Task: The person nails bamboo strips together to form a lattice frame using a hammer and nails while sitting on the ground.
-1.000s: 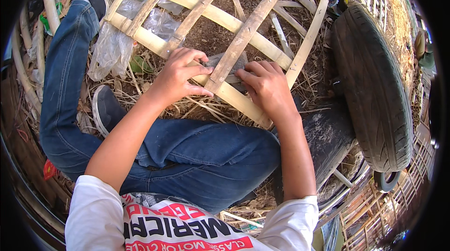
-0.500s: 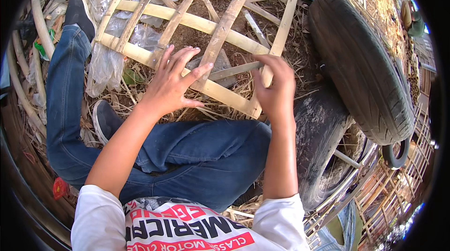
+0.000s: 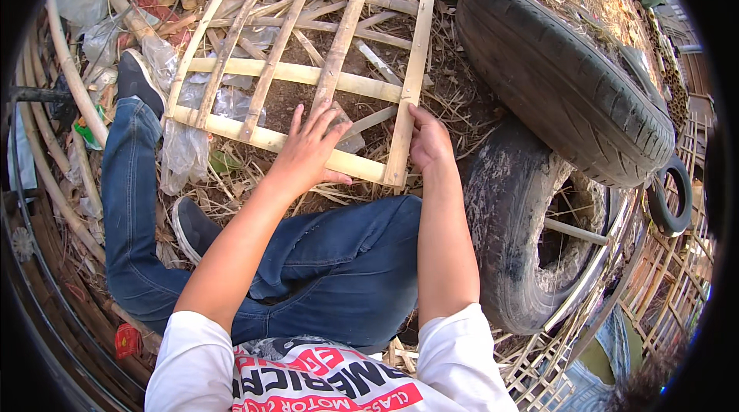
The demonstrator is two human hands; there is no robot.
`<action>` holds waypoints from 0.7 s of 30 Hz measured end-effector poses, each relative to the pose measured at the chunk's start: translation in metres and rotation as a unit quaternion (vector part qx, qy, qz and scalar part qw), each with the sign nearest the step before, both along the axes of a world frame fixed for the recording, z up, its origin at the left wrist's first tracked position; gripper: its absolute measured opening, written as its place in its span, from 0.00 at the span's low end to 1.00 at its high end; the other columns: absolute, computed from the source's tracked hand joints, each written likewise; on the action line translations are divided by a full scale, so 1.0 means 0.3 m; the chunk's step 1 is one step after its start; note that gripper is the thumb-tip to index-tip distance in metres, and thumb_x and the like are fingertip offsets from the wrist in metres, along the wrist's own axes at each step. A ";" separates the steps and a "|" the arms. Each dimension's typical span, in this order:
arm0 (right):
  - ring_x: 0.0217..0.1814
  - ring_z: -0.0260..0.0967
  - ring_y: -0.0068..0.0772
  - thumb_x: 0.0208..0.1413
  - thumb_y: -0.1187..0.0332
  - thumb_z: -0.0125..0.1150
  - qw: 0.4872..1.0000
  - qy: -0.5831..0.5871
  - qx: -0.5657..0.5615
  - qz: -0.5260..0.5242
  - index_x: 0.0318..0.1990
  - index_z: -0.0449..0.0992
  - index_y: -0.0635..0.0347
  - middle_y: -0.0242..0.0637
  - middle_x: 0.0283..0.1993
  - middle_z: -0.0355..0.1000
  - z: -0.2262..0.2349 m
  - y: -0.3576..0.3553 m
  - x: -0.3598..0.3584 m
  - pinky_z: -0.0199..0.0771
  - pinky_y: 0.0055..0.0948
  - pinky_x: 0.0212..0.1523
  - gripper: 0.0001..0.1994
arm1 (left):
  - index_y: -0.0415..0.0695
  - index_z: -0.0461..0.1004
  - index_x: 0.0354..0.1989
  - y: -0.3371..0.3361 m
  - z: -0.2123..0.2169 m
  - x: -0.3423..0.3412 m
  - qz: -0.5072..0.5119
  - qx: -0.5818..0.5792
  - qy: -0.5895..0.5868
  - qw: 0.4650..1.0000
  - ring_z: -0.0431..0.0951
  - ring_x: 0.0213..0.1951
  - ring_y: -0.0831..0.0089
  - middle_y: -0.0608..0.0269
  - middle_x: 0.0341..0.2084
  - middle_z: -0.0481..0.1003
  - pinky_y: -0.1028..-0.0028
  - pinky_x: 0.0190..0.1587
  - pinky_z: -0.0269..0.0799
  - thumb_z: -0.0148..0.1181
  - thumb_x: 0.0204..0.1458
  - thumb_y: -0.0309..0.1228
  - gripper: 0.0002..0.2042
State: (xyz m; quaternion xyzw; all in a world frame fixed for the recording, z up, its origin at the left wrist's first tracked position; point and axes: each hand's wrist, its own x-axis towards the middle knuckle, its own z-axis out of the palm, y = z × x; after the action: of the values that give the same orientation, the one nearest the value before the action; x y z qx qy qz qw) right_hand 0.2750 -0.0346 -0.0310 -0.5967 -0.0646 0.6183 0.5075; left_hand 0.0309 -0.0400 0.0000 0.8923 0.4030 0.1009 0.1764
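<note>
A bamboo lattice frame [image 3: 335, 81] of crossed flat strips lies before my legs. My left hand [image 3: 304, 154] rests over its near rail, fingers spread across the slats and thumb stretched below the rail. At the right rail, near the front corner, my right hand [image 3: 429, 142] has its fingers curled against the outer edge; its fingertips are partly hidden. A narrow greyish flat strip [image 3: 371, 121] runs beneath the lattice toward my right hand. Whether that hand also touches the strip I cannot tell.
A worn tyre [image 3: 566, 77] leans at the right over a muddy tyre [image 3: 493, 235]. Clear plastic bags [image 3: 185, 158] and dry straw litter the soil. Bamboo poles [image 3: 73, 73] lie on the left. My bent, jeans-covered leg [image 3: 339, 258] is close to the frame's near edge.
My right hand has moved down from above the right rail to its outer side. The strip's right end now passes under the rail. My left hand stays spread on the near rail.
</note>
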 end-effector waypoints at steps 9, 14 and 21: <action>0.38 0.74 0.37 0.60 0.62 0.57 1.000 0.003 0.010 0.012 0.47 0.73 0.63 0.40 0.38 0.74 0.010 -0.005 -0.001 0.76 0.35 0.39 0.14 | 0.46 0.71 0.55 -0.009 0.010 0.001 -0.015 0.042 0.010 0.999 0.58 0.64 0.59 0.58 0.48 0.69 0.51 0.61 0.53 0.71 0.29 0.53 0.40; 0.39 0.72 0.36 0.60 0.62 0.56 0.999 0.028 0.017 0.012 0.49 0.72 0.62 0.40 0.40 0.72 0.014 -0.011 0.007 0.74 0.36 0.43 0.15 | 0.46 0.73 0.54 -0.003 0.020 -0.004 -0.034 0.059 0.003 0.998 0.60 0.61 0.59 0.59 0.45 0.69 0.53 0.60 0.54 0.71 0.30 0.52 0.38; 0.41 0.71 0.35 0.61 0.64 0.55 0.999 0.022 0.025 0.004 0.52 0.71 0.63 0.39 0.41 0.71 0.024 -0.011 -0.001 0.73 0.35 0.44 0.16 | 0.47 0.74 0.53 -0.008 0.010 -0.012 -0.026 0.053 -0.020 0.998 0.60 0.62 0.59 0.59 0.45 0.70 0.53 0.60 0.54 0.71 0.31 0.52 0.37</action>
State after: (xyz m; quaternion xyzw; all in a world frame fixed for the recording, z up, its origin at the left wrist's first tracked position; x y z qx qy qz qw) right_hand 0.2746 -0.0377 -0.0240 -0.5699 -0.0711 0.6315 0.5210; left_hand 0.0274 -0.0424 0.0030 0.9082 0.3705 0.1356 0.1396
